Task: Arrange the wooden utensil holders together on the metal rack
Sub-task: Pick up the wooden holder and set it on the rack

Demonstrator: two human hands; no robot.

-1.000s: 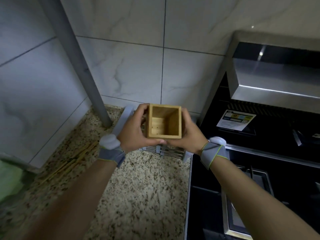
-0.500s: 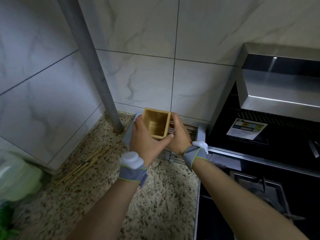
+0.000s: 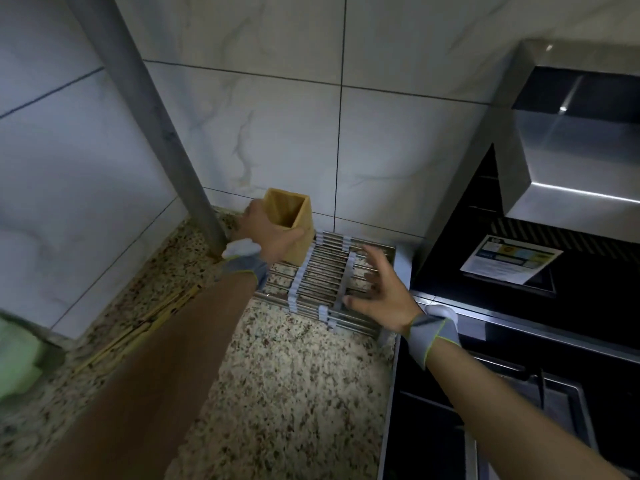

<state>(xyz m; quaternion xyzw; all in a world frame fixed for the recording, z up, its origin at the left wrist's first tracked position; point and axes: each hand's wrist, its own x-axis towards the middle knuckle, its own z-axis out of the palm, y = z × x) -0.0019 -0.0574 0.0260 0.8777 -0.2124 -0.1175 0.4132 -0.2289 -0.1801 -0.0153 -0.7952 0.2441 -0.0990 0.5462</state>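
Observation:
A square wooden utensil holder (image 3: 300,233) stands upright at the back left corner of the metal rack (image 3: 322,282), close to the tiled wall. My left hand (image 3: 268,233) wraps around its left and front sides. My right hand (image 3: 382,296) hovers over the rack's right part with its fingers spread, holding nothing. The holder is open at the top and looks hollow inside. Only this one holder is in view.
A grey metal pole (image 3: 162,133) rises from the granite counter (image 3: 277,393) just left of the holder. Wooden chopsticks (image 3: 138,327) lie along the left wall. A black stove (image 3: 519,375) and steel hood (image 3: 571,150) fill the right side. Something green (image 3: 17,358) sits at far left.
Both hands carried the holder away from me to the rack's back left corner. My right hand has let go and moved right, over the rack.

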